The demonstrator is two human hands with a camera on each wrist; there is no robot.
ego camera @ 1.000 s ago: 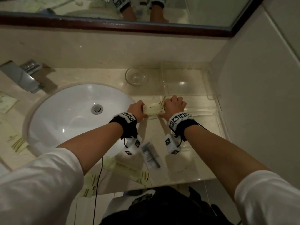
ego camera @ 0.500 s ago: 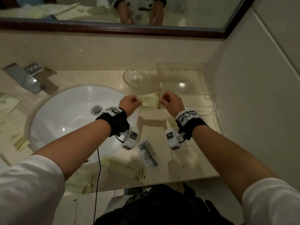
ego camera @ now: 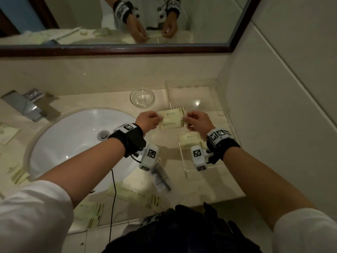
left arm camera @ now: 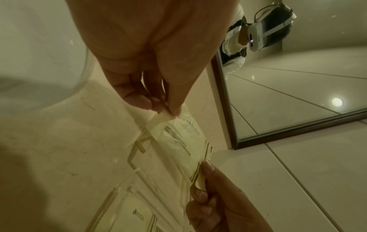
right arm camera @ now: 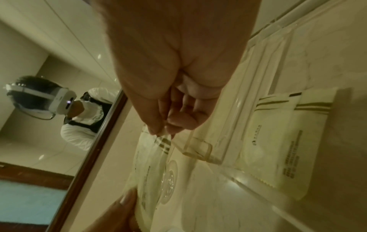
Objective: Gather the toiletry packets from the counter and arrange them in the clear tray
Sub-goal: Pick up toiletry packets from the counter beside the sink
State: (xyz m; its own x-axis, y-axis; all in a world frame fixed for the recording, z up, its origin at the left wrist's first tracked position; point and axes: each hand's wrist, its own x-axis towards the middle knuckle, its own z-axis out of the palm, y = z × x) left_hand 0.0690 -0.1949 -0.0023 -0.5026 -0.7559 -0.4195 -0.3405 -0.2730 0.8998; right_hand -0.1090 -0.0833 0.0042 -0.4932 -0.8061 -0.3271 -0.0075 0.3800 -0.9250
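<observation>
Both hands hold one pale toiletry packet [ego camera: 172, 118] with dark stripes in the air, stretched flat between them. My left hand [ego camera: 158, 118] pinches its left end and my right hand [ego camera: 185, 119] pinches the striped right end. The left wrist view shows the packet [left arm camera: 178, 141] between thumb and fingers of each hand. It hangs over the left edge of the clear tray [ego camera: 182, 156]. A second packet [ego camera: 190, 141] lies flat in the tray below my right wrist, also seen as the printed packet [right arm camera: 278, 157] in the right wrist view.
A white sink [ego camera: 73, 143] and faucet [ego camera: 25, 106] lie to the left. A glass dish [ego camera: 142, 98] stands behind the hands. A comb packet [ego camera: 160, 178] and several pale packets [ego camera: 135, 192] lie on the counter front and left. A wall closes the right side.
Both hands have lifted the packet from low by the tray edge and carried it up and toward the back. The packet lying in the tray has come into view.
</observation>
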